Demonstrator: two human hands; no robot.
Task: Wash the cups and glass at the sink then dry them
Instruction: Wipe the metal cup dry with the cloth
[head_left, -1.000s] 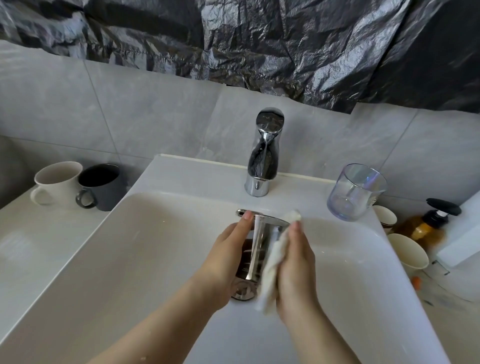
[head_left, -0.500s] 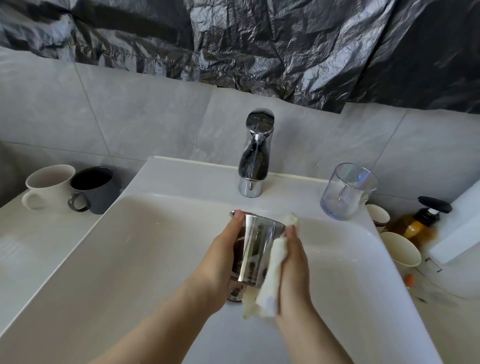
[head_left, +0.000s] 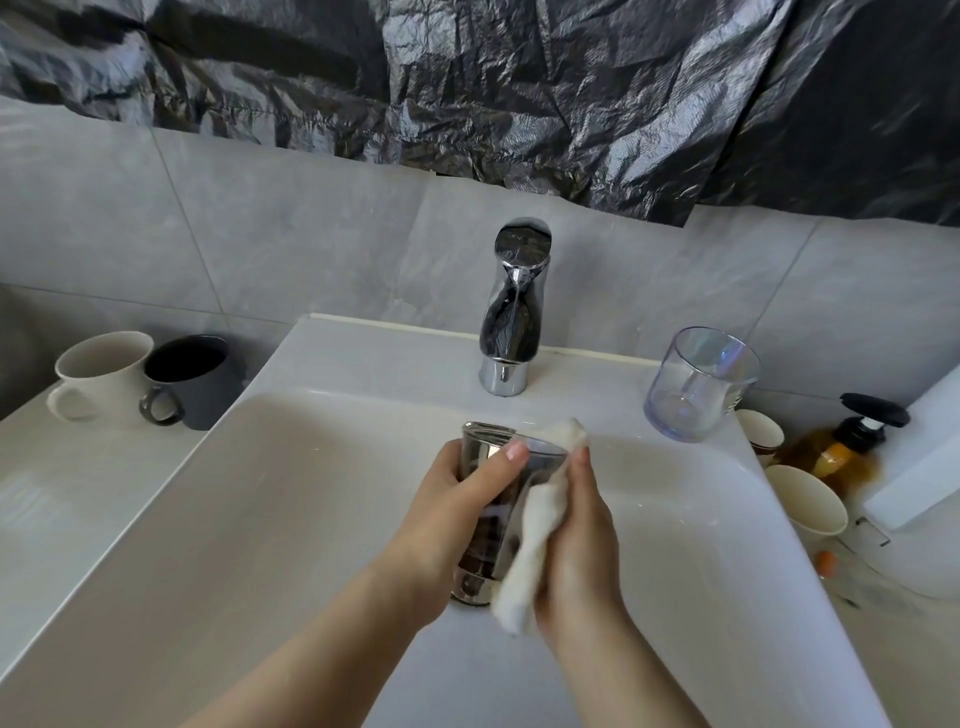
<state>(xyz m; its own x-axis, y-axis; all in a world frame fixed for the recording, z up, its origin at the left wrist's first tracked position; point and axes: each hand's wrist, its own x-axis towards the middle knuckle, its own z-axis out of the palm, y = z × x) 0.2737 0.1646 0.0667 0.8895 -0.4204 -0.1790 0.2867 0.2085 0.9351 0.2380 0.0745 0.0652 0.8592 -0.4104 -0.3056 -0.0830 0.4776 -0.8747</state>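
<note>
Steel cup (head_left: 497, 512) — near upright, mouth up

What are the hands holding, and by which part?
The left hand grips the metal cup around its side wall; the right hand holds a white cloth against the cup's opposite side.

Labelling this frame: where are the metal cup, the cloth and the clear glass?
metal cup (head_left: 494, 525), head view, shiny side wall.
cloth (head_left: 537, 525), head view, middle fold.
clear glass (head_left: 698, 384), head view, side wall.
</note>
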